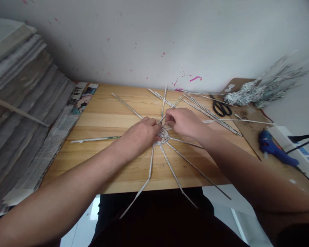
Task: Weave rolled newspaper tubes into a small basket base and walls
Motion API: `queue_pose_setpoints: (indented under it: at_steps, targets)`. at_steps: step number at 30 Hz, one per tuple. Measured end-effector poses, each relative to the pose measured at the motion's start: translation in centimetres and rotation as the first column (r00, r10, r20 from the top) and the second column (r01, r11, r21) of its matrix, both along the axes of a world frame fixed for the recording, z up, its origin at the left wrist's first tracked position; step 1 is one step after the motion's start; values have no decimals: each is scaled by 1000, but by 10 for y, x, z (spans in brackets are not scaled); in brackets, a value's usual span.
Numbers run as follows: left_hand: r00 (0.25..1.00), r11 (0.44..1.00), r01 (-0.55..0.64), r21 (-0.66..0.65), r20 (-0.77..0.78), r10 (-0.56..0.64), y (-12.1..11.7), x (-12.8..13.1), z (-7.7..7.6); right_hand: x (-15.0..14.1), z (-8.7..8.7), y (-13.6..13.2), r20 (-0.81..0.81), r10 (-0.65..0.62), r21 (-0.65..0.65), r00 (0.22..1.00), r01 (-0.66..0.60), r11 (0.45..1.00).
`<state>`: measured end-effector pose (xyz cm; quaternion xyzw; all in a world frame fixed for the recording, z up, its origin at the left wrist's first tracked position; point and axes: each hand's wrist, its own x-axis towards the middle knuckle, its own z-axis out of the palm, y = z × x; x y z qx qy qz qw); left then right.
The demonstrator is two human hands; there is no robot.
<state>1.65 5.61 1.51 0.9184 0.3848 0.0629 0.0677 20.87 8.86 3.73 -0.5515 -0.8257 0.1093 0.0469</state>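
A small round woven base [165, 136] of rolled newspaper lies on the wooden table [100, 109], its paper spokes fanning out on all sides. Against its left edge, my left hand [146, 133] is closed on the weave, fingers bent and thumb partly hidden. My right hand [179, 120] pinches a rolled paper strip at the far side of the base; its fingertips are partly out of sight. One spoke [173, 169] runs toward me and hangs over the table's front edge, and another spoke [100, 139] points left.
Several loose paper tubes [211, 114] lie at the back right beside black-handled scissors [222, 107]. A blue glue gun [275, 147] and a white power strip [293, 144] are on the right. Tall newspaper stacks [20, 103] stand left. Bundled paper tubes [243, 92] rest near the wall.
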Motion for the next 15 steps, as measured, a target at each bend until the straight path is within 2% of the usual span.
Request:
queue_pose_setpoints:
  at_steps: [4, 9, 15]
  targets:
    - [1000, 1000, 6, 15, 15, -6, 1, 0, -2, 0, -1, 6, -30, -34, -51, 999, 33, 998]
    - [1000, 1000, 2, 5, -2, -2, 1, 1, -1, -6, 2, 10, 40, -45, -56, 998, 47, 997]
    - [1000, 1000, 6, 0, 2, -6, 1, 1, -1, 2, 7, 19, -34, -97, -234, 995, 86, 968]
